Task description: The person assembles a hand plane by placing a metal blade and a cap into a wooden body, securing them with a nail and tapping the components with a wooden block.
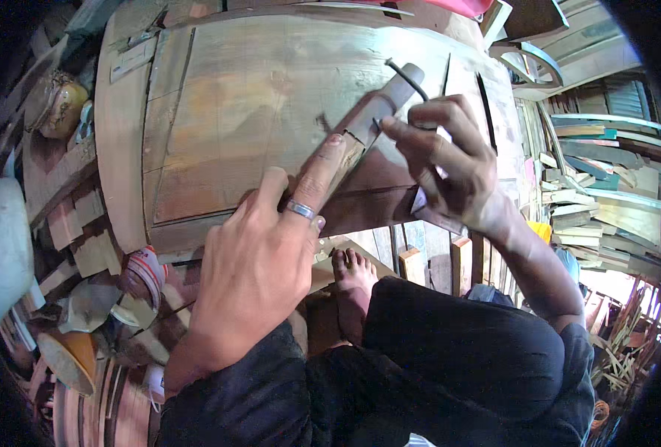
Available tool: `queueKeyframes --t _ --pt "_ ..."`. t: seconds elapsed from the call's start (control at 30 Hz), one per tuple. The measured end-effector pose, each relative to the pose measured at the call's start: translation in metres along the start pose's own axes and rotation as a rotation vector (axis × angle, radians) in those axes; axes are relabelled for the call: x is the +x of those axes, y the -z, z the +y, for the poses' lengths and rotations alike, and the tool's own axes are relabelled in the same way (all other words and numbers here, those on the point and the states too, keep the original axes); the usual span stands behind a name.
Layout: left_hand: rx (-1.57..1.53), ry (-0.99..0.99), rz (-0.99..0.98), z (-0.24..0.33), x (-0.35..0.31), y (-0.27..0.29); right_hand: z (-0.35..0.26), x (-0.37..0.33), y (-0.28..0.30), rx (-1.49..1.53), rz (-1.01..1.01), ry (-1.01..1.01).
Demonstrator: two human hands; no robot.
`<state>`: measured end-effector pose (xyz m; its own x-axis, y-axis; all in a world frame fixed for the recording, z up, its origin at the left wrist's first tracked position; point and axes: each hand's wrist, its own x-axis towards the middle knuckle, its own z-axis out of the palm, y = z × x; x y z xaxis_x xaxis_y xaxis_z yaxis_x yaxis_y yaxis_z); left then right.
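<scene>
A narrow wooden block (368, 112) lies slantwise over a broad wooden panel (226, 97), with a notch cut near its middle. My left hand (260, 246), a silver ring on one finger, grips its near end, the index finger stretched along the top to the notch. My right hand (453, 153) is at the block's right side, fingers curled and pinched. A thin dark curved rod (409, 78) runs from above the block to these fingers. A small dark tip (377, 124) shows by the thumb; whether it belongs to the rod is hidden.
Stacked wood offcuts (591, 201) fill the right side. At left are a pale rounded container (4, 246), a jar (66, 108), an orange cone-shaped thing (70, 361) and more scraps. My bare foot (353, 287) rests below the panel's near edge, beside upright wood pieces (461, 261).
</scene>
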<state>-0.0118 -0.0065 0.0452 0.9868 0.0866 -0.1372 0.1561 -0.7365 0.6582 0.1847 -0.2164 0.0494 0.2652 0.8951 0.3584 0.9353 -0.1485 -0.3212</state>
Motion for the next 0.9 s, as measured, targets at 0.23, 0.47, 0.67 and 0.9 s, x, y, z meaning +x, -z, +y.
queueKeyframes --t 0.23,0.47,0.67,0.9 --pt "0.005 -0.009 -0.003 -0.003 0.005 -0.008 0.0 -0.001 -0.001 -0.082 -0.013 0.1" --pt "0.022 0.01 0.011 0.002 0.002 -0.005 0.011 0.006 0.001 -0.134 0.022 0.099" --pt "-0.019 -0.002 -0.001 -0.001 0.008 -0.012 0.036 0.005 0.018 -0.314 -0.005 0.085" --pt "0.017 0.004 0.049 0.002 -0.001 -0.005 0.033 0.018 0.021 -0.281 0.025 0.075"
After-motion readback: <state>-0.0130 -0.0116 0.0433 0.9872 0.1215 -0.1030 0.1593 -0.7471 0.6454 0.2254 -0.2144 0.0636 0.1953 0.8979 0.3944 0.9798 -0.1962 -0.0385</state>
